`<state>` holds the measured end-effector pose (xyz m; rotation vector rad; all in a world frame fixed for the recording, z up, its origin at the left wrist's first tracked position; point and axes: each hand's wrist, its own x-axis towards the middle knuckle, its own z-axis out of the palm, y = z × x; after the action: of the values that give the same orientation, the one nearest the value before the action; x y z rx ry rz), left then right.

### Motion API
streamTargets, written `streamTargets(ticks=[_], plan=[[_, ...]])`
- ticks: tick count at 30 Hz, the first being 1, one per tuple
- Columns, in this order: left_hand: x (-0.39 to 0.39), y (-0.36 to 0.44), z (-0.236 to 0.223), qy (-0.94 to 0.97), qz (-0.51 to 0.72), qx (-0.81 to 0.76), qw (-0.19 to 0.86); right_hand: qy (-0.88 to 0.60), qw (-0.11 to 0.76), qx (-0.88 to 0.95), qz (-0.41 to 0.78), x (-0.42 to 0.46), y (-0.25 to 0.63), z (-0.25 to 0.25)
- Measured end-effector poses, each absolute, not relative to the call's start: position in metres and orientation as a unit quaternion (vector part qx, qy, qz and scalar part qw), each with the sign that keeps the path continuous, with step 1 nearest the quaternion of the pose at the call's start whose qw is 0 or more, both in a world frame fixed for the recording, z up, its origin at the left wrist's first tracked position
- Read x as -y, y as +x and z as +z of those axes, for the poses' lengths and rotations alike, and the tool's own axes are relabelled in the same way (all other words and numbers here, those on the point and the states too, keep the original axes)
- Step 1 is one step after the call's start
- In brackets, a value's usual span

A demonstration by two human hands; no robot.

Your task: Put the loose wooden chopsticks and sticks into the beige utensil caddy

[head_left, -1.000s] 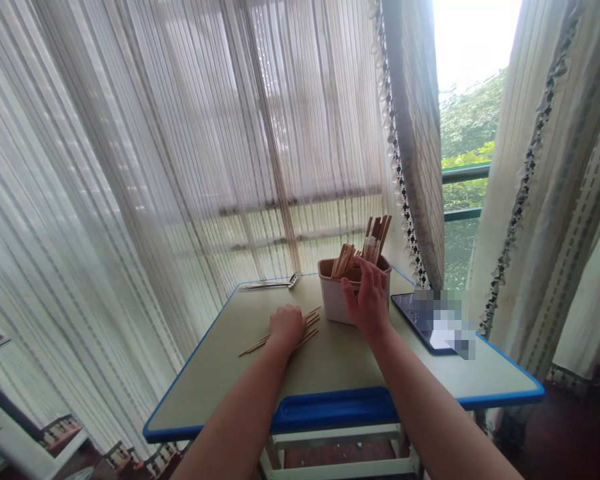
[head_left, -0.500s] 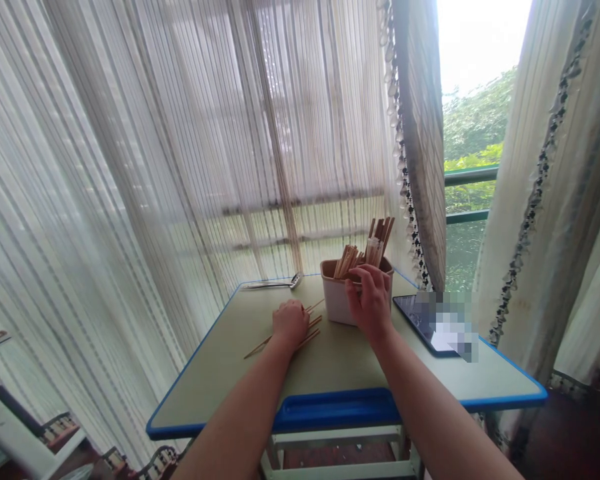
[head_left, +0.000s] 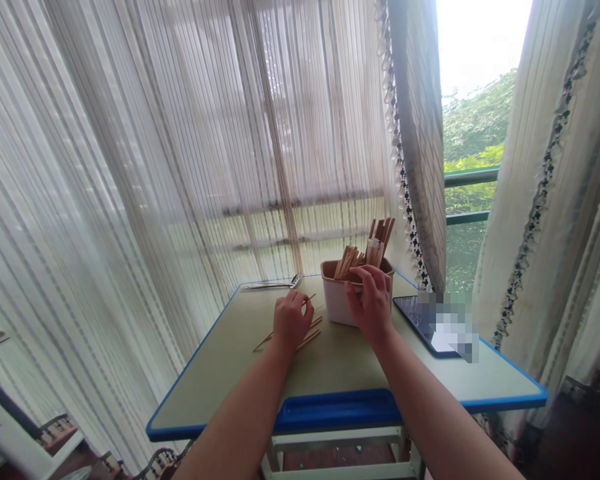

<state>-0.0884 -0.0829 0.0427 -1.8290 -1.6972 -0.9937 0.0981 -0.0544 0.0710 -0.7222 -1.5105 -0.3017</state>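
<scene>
A small white bin point(head_left: 336, 303) full of upright wooden chopsticks point(head_left: 375, 241) stands at the back of a green desk point(head_left: 240, 380) with a blue rim. My right hand point(head_left: 371, 301) is curled over the bin's near rim, gripping it. My left hand point(head_left: 290, 319) is closed on a thin wooden chopstick point(head_left: 263, 341), lifted at a slant just left of the bin. A few more loose chopsticks point(head_left: 311, 335) lie on the desk under that hand.
A metal spoon point(head_left: 273, 283) lies at the desk's far edge. A dark tablet point(head_left: 425, 323) rests to the right of the bin. Sheer curtains hang close behind and to the left, heavier drapes at the right. A blue tray groove point(head_left: 337, 408) runs along the near edge.
My left hand went from lying flat on the loose chopsticks to pinching one and raising it. My right hand settled from hovering at the bin onto its rim.
</scene>
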Motion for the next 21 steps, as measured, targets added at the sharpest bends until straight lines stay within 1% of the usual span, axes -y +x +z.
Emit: streamTargets(ticks=[5, 11, 13, 17, 21], plan=[[0.0846, -0.0880, 0.0432, -0.675, -0.382, 0.587, 0.232, -0.324, 0.646, 0.678, -0.130, 0.0549, 0.0994, 0.0708], [0.0881, -0.0881, 0.0435, -0.717, -0.355, 0.540, 0.262, -0.293, 0.654, 0.684, -0.138, 0.0557, 0.1012, 0.0713], [0.0896, -0.0878, 0.0435, -0.731, -0.338, 0.529, 0.267, -0.273, 0.641, 0.705, -0.133, 0.0554, 0.1005, 0.0709], [0.0904, -0.0870, 0.0427, -0.756, -0.315, 0.516, 0.251, -0.243, 0.593, 0.759, -0.111, 0.0531, 0.0967, 0.0692], [0.0884, -0.0867, 0.0409, -0.754, -0.333, 0.519, 0.225, -0.241, 0.585, 0.768, -0.097, 0.0511, 0.0941, 0.0685]])
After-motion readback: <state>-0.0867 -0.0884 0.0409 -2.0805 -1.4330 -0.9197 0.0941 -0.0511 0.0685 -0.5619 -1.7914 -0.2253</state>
